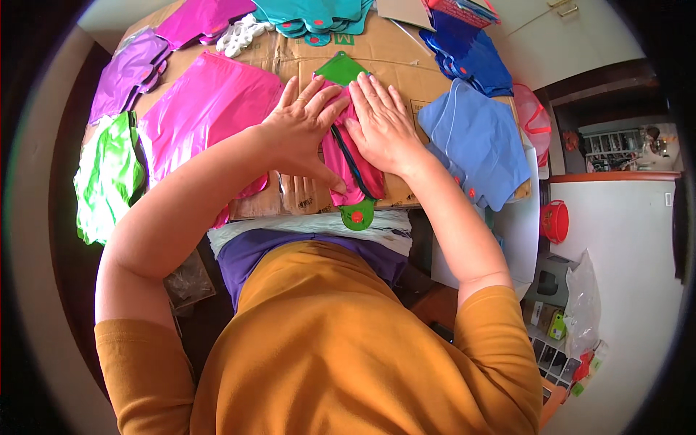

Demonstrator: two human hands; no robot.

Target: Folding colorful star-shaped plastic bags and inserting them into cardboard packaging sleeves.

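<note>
A narrow folded piece of shiny pink foil [335,163] lies lengthwise in front of me, with a black edge strip down its middle. From its far end sticks out a green pointed tip [341,69]; a rounded green tab [358,216] with a red dot hangs over the near cardboard edge. My left hand [301,119] rests across its left side, fingers spread and thumb reaching toward the near end. Flat along the right side lies my right hand [384,130], fingers stretched out. Both hands press on the foil without gripping it, and their palms hide part of it.
Brown cardboard [308,54] covers the worktop. Around the hands lie stacks of flat foil pieces: pink [206,109], purple [129,72], bright green [109,177], teal [312,14], dark blue [475,58] and light blue [478,134]. A white bundle [241,35] sits at the back.
</note>
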